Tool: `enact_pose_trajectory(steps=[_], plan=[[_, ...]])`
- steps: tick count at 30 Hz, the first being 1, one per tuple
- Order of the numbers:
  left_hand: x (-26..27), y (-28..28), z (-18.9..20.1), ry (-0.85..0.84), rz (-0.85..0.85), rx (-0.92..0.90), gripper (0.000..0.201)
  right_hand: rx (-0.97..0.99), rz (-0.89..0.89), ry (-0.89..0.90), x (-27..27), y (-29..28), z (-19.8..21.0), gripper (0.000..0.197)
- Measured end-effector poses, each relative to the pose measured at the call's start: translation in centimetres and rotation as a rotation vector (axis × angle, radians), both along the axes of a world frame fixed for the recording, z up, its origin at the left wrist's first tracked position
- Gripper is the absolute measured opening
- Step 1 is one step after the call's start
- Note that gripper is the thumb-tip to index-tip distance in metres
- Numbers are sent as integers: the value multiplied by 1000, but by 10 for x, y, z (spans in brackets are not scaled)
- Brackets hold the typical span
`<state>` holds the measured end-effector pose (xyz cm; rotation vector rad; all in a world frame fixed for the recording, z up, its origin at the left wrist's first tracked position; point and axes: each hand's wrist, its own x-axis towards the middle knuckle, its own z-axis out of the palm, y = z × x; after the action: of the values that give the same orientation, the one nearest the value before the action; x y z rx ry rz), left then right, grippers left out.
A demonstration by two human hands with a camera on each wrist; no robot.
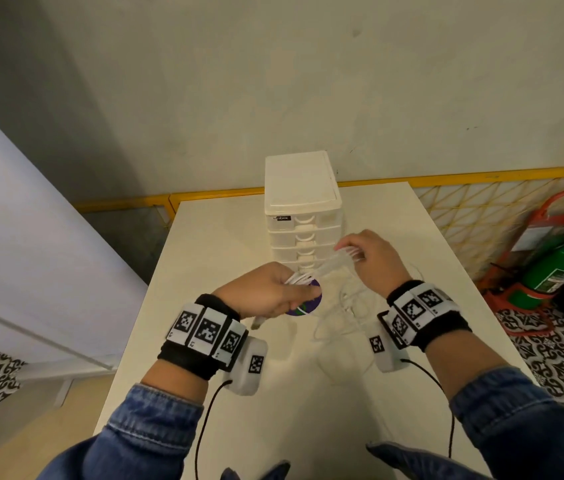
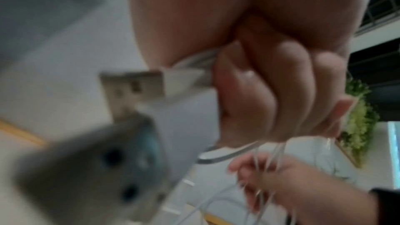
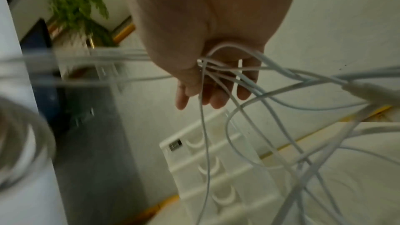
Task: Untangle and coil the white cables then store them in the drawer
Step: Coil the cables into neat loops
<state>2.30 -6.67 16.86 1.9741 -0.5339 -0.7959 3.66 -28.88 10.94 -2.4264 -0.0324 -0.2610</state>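
White cables (image 1: pixel 322 266) stretch between my two hands above the white table (image 1: pixel 273 427). My left hand (image 1: pixel 294 285) grips one bunch of strands, fingers curled round them (image 2: pixel 259 102); a USB plug (image 2: pixel 132 85) sticks out beside the fist. My right hand (image 1: pixel 353 251) pinches the other end of the strands, and several cables (image 3: pixel 216 67) run through its fingers (image 3: pixel 218 98). More white cable (image 1: pixel 346 306) lies tangled on the table below. The white drawer unit (image 1: pixel 303 220) stands just behind the hands, its drawers shut.
A purple round disc (image 1: pixel 306 304) lies on the table under my left hand. A green fire extinguisher (image 1: pixel 557 268) on a red stand sits on the floor at right. A yellow rail (image 1: pixel 446 176) runs behind the table. A white panel (image 1: pixel 31 254) stands at left.
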Motion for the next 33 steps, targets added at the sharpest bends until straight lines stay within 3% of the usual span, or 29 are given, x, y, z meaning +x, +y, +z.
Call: enact_pose_trajectory(steps=[3, 9, 14, 15, 18, 20, 22, 24, 28, 33], plan=[[-2, -7, 6, 77, -29, -214, 46, -105, 30, 145, -7, 8, -27, 29], [2, 0, 19, 195, -10, -679, 44, 69, 4, 230, -20, 14, -36, 25], [9, 4, 32, 194, 99, -823, 44, 143, 6, 224, -25, 8, -38, 14], [9, 4, 32, 190, 138, -820, 45, 129, 26, 226, -23, 8, -38, 20], [10, 2, 33, 131, 216, -662, 43, 199, 13, 114, -18, 9, -25, 87], [9, 0, 32, 91, 197, -565, 42, 306, 32, -66, -15, 15, -6, 99], [6, -4, 31, 98, 184, -535, 41, 352, 126, -135, -13, 25, 14, 72], [3, -7, 30, 126, 163, -554, 39, 341, 203, -79, -14, 36, 29, 21], [-6, -12, 35, 175, 50, -644, 39, 304, 141, -74, -8, 37, 23, 21], [-5, -26, 47, 294, -3, -983, 46, 231, 145, 115, -6, 48, -15, 19]])
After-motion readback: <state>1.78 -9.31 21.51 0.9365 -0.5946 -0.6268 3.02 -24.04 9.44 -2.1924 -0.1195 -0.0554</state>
